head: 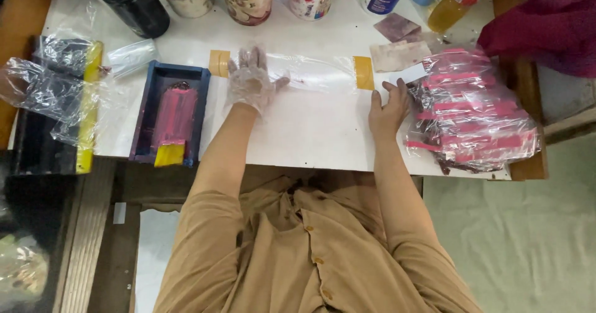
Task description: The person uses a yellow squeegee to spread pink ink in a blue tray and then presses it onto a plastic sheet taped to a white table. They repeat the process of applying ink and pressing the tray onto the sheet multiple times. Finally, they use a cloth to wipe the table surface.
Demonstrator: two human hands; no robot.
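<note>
Gloved left hand (250,82), fingers spread, presses the film (304,72), which runs sideways toward the right hand (390,107), seemingly loosely open.

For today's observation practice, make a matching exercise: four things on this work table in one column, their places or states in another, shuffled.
1. left hand
2. right hand
3. blue tray
4. pile of pink packets

A. bare, beside the packets
B. holds a pink block
C. gloved, flat on the clear sheet
D. at the table's right edge

Pairs: 1-C, 2-A, 3-B, 4-D
</note>
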